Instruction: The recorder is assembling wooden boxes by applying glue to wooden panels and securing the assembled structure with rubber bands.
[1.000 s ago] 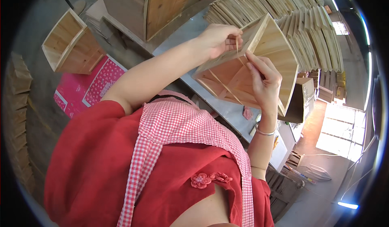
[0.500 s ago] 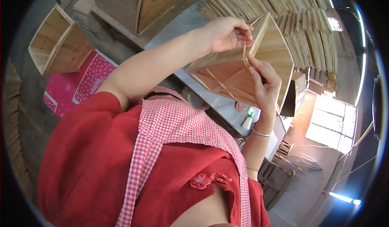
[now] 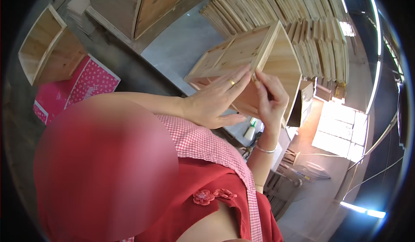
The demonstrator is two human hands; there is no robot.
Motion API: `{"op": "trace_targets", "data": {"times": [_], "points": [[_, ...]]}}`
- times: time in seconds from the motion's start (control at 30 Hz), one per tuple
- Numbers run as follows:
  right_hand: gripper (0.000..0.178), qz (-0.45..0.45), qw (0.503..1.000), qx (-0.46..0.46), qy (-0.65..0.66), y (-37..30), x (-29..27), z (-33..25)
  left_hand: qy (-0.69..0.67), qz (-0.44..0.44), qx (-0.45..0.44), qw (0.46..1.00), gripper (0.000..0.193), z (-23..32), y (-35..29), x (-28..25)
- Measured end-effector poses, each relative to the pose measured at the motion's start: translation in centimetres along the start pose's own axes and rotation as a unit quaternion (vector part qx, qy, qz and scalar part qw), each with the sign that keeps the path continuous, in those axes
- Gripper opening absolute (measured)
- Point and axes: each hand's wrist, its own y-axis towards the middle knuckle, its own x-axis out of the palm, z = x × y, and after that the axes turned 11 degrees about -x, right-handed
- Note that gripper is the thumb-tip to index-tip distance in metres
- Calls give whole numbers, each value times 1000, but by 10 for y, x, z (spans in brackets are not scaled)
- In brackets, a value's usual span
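Observation:
A large pale wooden box stands tilted on the grey worktable, its framed rim toward me. My left hand lies along this rim with fingers straight and together, thumb apart; a gold ring is on one finger. Close beside those fingertips, my right hand has thumb and forefinger pinched at the same edge. What sits in the pinch is mostly covered by the fingers; the earlier frame shows a thin wood-coloured strip there. Below my hands, a white bottle with a green cap stands on the table.
Rows of stacked wooden panels line the far side. Further left are a big wooden cabinet and an open wooden box on a pink printed carton. A bright window lies right.
My left hand has come down from above the rim, where its fingers held the thin strip, and now lies flat along the edge. My right hand still pinches there. The view has shifted slightly.

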Motion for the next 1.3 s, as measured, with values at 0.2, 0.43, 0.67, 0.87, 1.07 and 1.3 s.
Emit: {"op": "trace_targets", "data": {"times": [0.2,0.43,0.67,0.87,1.07,1.3], "points": [[26,-6,1000,-8,-15,-4,0,-9,-136,16,-207,969,29,-26,94,-18],[26,-14,1000,-3,-12,-4,0,-11,-288,-115,-432,847,32,-92,231,13],[26,-10,1000,11,-17,-5,-2,-6,-24,-88,-390,916,22,-86,269,24],[27,-13,1000,-3,-19,0,1,-7,-80,-77,-372,922,17,-118,291,15],[27,6,1000,5,-10,-4,0,-9,-119,-8,-354,928,29,-118,281,20],[33,-27,997,-48,-48,10,-29,-1,-66,39,-327,942,31,-143,284,63]]}}
